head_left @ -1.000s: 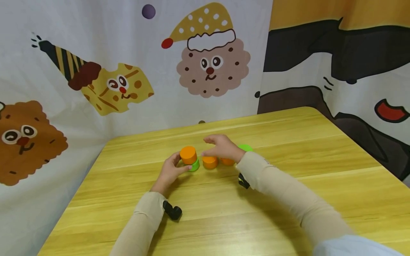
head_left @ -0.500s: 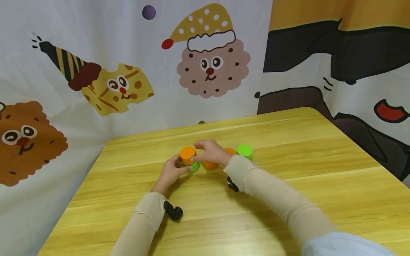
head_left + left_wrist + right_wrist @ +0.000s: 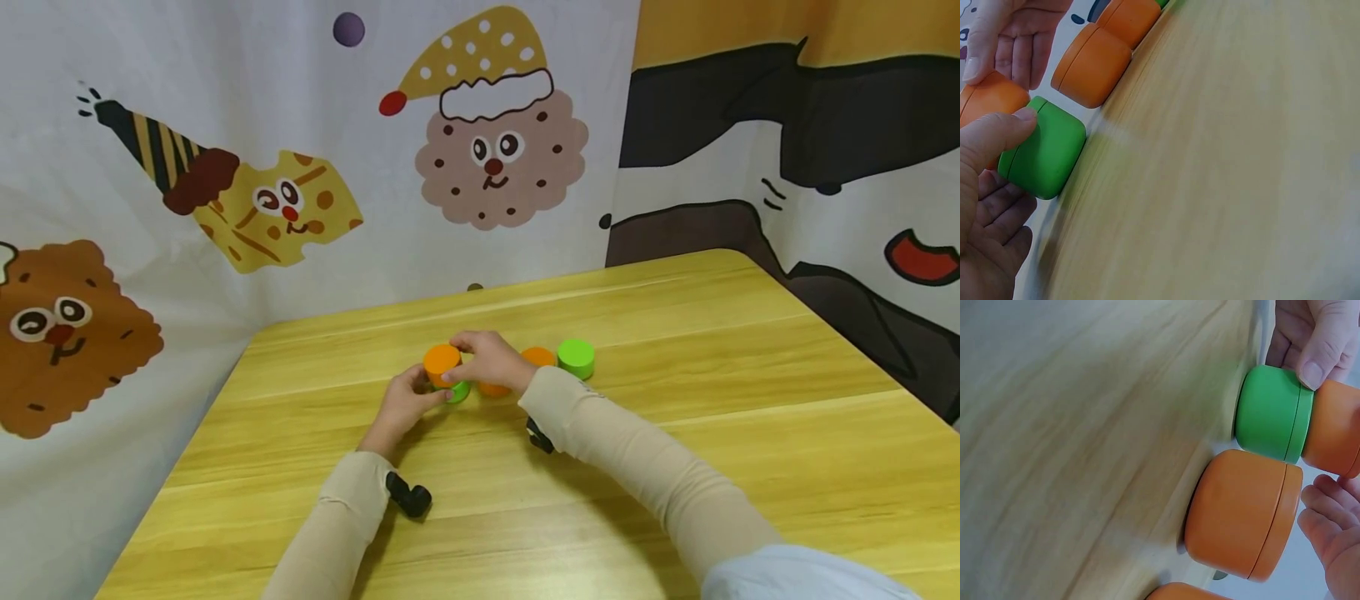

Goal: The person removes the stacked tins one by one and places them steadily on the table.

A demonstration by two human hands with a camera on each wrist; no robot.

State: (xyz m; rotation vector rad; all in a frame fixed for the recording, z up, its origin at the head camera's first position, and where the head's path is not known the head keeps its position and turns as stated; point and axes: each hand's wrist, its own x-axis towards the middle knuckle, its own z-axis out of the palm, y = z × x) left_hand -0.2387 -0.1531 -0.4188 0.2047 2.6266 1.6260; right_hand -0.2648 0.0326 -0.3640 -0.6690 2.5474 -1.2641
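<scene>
A lidded orange jar (image 3: 442, 365) sits on top of a lidded green jar (image 3: 457, 392), making a stack left of centre in the head view. My left hand (image 3: 405, 406) grips the lower green jar (image 3: 1047, 150), thumb pressed near its lid seam and fingers curled behind. From the right, my right hand (image 3: 491, 360) holds the upper orange jar, with its thumb at the near side and fingers toward the back. In the right wrist view that orange jar (image 3: 1334, 428) is partly cut off by the frame edge.
Just right of the stack stands another orange jar (image 3: 495, 390), partly behind my right hand. Beyond it are one more orange jar (image 3: 538, 357) and a green jar (image 3: 576, 358). All rest on a wooden table (image 3: 480, 517) before a cartoon-printed curtain (image 3: 315, 83).
My right hand has moved left from above the row of jars to the stacked orange jar and taken hold of it. The left hand has stayed at the stack.
</scene>
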